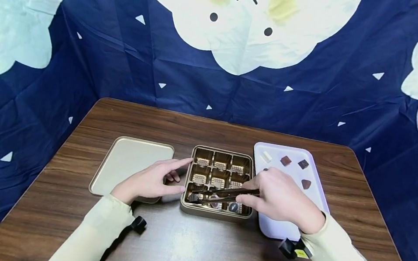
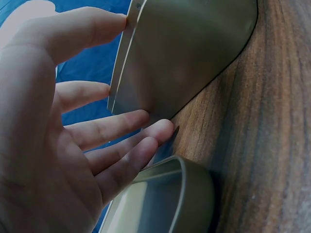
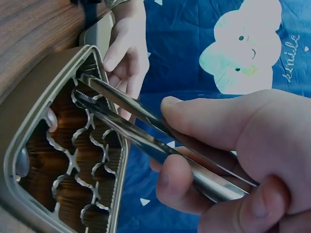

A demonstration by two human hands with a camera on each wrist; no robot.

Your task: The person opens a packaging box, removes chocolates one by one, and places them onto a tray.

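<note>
Over the box point(image 1: 215, 214), right-hand tongs point(image 1: 224, 194).

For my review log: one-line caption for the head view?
Right hand holds tongs over the chocolate box; left hand steadies it.

Place: a staged recording corner, not a lived-in room | Evidence: dark blue cloth backdrop point(image 1: 316, 100) printed with smiling white clouds, hung close round the far and side edges of a wood-grain tabletop point(image 1: 186, 242)
</note>
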